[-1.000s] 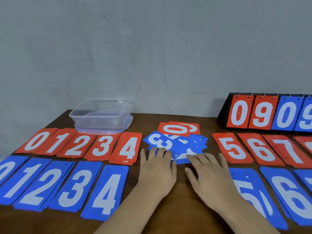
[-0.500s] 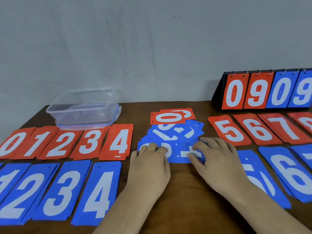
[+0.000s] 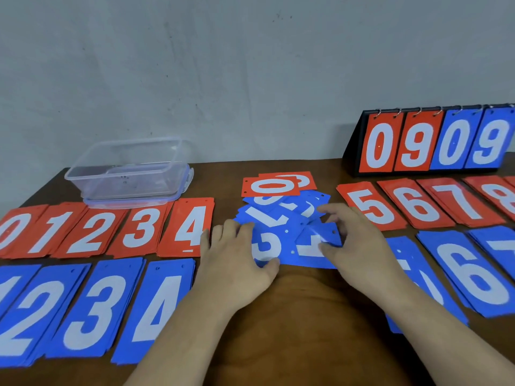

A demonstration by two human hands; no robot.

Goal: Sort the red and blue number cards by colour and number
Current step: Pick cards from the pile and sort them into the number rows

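Red 8 pile [image 3: 500, 196] beyond right edge

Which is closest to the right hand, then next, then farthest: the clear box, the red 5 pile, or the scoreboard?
1. Red 5 pile, just beyond the right hand.
2. Scoreboard, standing at the back right.
3. Clear box, far across at the back left.

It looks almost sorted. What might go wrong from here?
1. In the pile, blue cards overlap at odd angles, so two may lift together, or a turned digit may be misread.
2. The forearm of the right hand lies over the blue 5 stack; drawing back might drag it askew.
3. The left hand sits close beside the red 4 stack and could nudge it.
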